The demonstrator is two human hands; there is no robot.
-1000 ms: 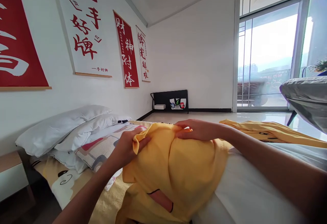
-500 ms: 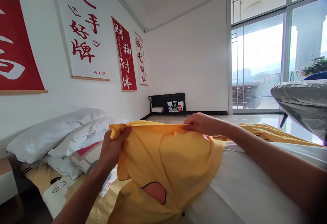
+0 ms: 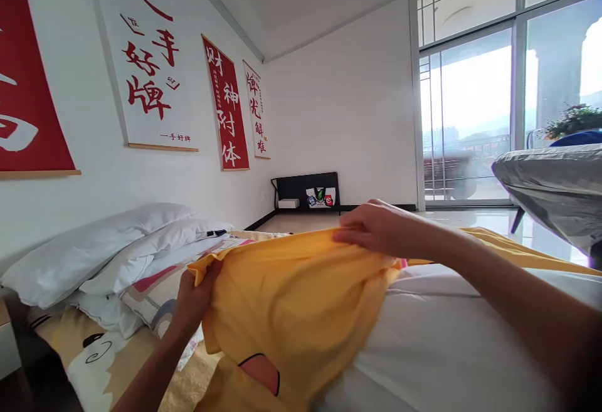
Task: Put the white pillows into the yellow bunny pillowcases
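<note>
A yellow duvet cover [image 3: 277,293] with a pink, black-edged print hangs in folds between my hands. My left hand [image 3: 200,296] is closed on its upper left corner. Farther right, my right hand [image 3: 369,227] pinches the same top edge between thumb and fingers. The cloth between them is stretched, with its lower part draped over the bed. A white duvet [image 3: 433,337] lies under and to the right of the cover, below my right forearm. More yellow cloth [image 3: 508,249] runs along the duvet's far side.
White pillows [image 3: 108,242] and a patterned cushion [image 3: 153,296] are piled at the left on a beige printed sheet [image 3: 126,362]. A black low shelf [image 3: 291,186] stands at the far wall. A grey-covered piece of furniture [image 3: 550,174] is at the right, near glass doors [image 3: 470,117].
My left hand has moved left and down with the cover's corner, so the top edge slants more. My right hand keeps its hold. The view has shifted slightly.
</note>
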